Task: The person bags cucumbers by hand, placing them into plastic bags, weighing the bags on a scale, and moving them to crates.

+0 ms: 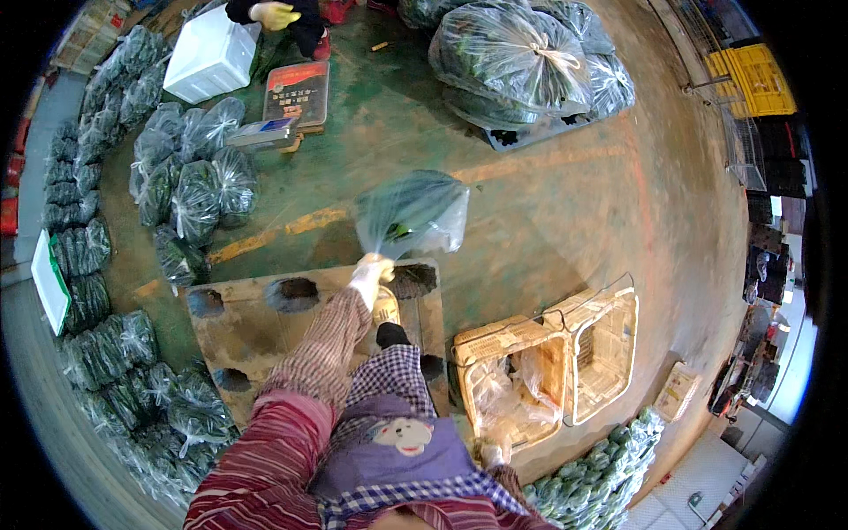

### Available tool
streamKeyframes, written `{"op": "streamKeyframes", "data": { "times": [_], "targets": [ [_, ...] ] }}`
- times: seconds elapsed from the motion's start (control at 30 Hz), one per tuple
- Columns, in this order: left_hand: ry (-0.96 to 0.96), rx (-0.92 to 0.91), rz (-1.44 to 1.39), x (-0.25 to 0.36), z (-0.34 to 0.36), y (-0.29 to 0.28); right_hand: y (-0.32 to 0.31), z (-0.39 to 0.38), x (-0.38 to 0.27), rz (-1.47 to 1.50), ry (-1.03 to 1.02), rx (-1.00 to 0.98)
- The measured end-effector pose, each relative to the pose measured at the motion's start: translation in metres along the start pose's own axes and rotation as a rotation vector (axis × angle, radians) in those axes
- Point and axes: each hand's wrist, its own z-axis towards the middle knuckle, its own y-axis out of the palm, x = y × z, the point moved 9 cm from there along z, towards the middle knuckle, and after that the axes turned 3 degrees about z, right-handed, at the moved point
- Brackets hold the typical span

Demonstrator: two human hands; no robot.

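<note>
My left hand (374, 268), in a pale glove, is closed round the gathered neck of a clear plastic bag (413, 212). The bag holds dark green vegetables and is smeared by motion; whether it touches the floor I cannot tell. My right hand (494, 453), also gloved, is at the near rim of a yellowish plastic basket (465, 343) with crumpled clear plastic bags (505, 390) inside. Its fingers are too unclear to read. A second basket (632, 344) adjoins on the right.
A brown pallet (256, 331) with holes lies under my forward foot. Filled bags (199, 190) line the left, near a white foam box (212, 55) and a floor scale (298, 93). Large tied bags (512, 62) stand far off. Another person's gloved hand (275, 15) shows at the top.
</note>
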Motion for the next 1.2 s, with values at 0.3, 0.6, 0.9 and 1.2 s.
{"op": "streamKeyframes", "data": {
  "times": [0.3,0.6,0.9,1.2],
  "targets": [
    [-0.177,-0.065,0.347,-0.01,0.16,0.061,-0.015,-0.013,-0.003,-0.304,0.044,0.13],
    [-0.42,0.085,0.086,-0.147,0.024,-0.231,0.042,0.028,-0.181,-0.378,-0.075,0.099],
    [-0.657,0.83,-0.046,-0.33,-0.362,-0.388,0.112,0.009,-0.34,-0.781,-0.247,-0.09],
    [-0.455,0.407,0.612,-0.445,-0.414,-0.287,0.224,-0.025,-0.393,-1.03,-0.366,-0.189]
  ]
}}
